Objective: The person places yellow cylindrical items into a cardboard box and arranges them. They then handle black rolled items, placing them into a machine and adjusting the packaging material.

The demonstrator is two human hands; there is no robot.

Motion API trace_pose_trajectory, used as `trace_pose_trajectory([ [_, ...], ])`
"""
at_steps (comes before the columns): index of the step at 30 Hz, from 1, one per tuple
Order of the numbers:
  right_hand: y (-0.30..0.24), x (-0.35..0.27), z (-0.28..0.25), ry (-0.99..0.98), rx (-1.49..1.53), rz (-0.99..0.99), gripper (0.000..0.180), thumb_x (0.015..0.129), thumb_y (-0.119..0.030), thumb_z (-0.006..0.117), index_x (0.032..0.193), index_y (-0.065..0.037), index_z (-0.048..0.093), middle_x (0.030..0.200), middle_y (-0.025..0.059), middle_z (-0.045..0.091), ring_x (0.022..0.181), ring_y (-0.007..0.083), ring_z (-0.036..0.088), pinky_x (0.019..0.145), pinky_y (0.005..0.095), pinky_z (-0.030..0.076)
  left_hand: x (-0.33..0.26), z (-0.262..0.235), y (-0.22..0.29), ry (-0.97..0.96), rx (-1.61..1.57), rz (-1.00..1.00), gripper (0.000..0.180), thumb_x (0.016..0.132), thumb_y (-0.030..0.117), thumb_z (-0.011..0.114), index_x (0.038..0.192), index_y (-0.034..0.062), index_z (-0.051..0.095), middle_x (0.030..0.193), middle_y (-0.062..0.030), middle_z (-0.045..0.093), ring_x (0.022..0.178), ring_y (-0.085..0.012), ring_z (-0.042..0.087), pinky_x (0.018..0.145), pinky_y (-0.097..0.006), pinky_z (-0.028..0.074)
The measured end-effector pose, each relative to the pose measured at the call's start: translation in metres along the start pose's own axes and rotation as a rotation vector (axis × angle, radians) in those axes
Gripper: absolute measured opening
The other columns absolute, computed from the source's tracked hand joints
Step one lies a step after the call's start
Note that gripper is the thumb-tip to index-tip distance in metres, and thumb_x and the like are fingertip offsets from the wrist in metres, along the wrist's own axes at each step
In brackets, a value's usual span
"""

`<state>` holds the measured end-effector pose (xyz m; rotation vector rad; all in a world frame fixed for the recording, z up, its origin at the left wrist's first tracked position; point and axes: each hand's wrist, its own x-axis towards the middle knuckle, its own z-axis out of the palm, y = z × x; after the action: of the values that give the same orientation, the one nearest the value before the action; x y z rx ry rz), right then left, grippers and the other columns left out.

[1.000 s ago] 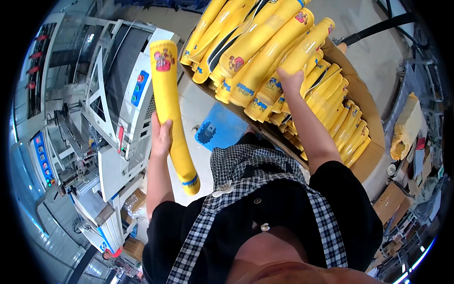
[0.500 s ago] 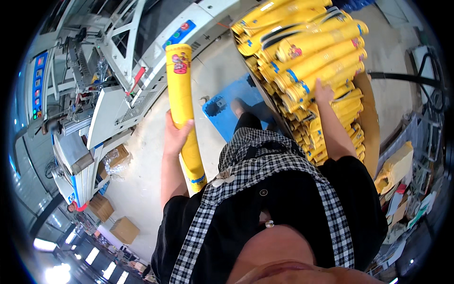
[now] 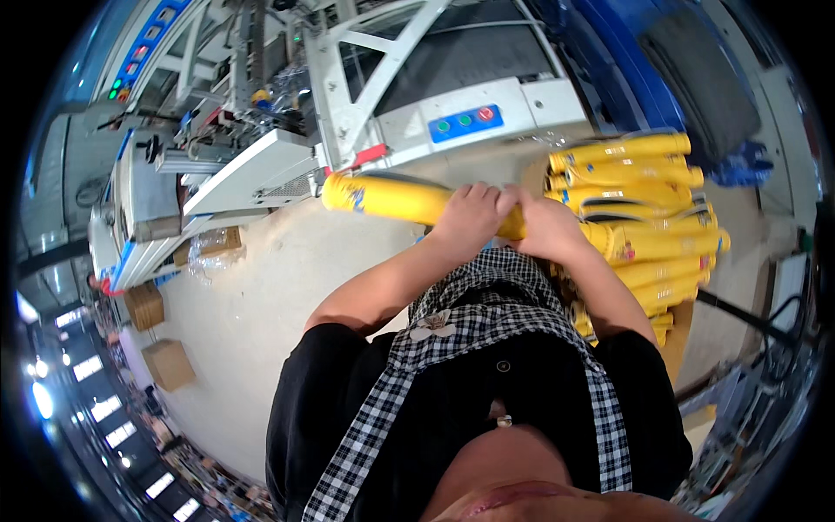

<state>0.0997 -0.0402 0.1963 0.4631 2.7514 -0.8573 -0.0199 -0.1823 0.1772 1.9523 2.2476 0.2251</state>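
A long yellow printed roll (image 3: 391,198) lies across in front of me, its far-left end blurred by motion. My left hand (image 3: 471,217) is wrapped over it near its right-hand part. Close beside it, my right hand (image 3: 550,228) closes around the roll's right end, which its fingers partly hide. Just past my right hand, a pile of similar yellow rolls (image 3: 648,196) fills a cardboard box (image 3: 683,335) at my right side. Some rolls there are hidden by my right forearm.
A white machine with a blue button panel (image 3: 466,123) stands ahead. Its slanted white guard (image 3: 252,178) juts out at the left, near a red handle (image 3: 369,157). Cardboard boxes (image 3: 168,364) sit on the floor at the left. A dark bar (image 3: 748,317) reaches in from the right.
My right hand has left the pile and joined my left on the roll. The roll has swung from upright to nearly crosswise, and the view has turned right.
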Motion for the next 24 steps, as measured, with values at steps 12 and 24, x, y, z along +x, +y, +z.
trace_pose_trajectory([
  [12,0.167,0.119,-0.098,0.469,-0.202,0.238,0.043,0.073,-0.023,0.072,0.112,-0.01,0.059,0.103,0.013,0.065,0.096,0.0348,0.062,0.081,0.0434,0.051,-0.008,-0.058,-0.112,0.223,-0.374,-0.326,0.063,0.072,0.018,0.077,0.128,0.0055,0.052,0.127,-0.0166,0.052,0.119,-0.0373,0.048,0.102,-0.045,0.04],
  [24,0.266,0.328,-0.15,0.414,-0.452,0.135,0.05,0.07,-0.017,0.076,0.117,-0.016,0.058,0.106,0.0068,0.064,0.105,0.0282,0.06,0.09,0.0405,0.047,0.037,0.054,-0.24,0.087,-1.406,-0.611,0.043,0.089,0.004,0.065,0.127,-0.0015,0.047,0.12,-0.0123,0.06,0.112,-0.0189,0.057,0.097,-0.031,0.046],
])
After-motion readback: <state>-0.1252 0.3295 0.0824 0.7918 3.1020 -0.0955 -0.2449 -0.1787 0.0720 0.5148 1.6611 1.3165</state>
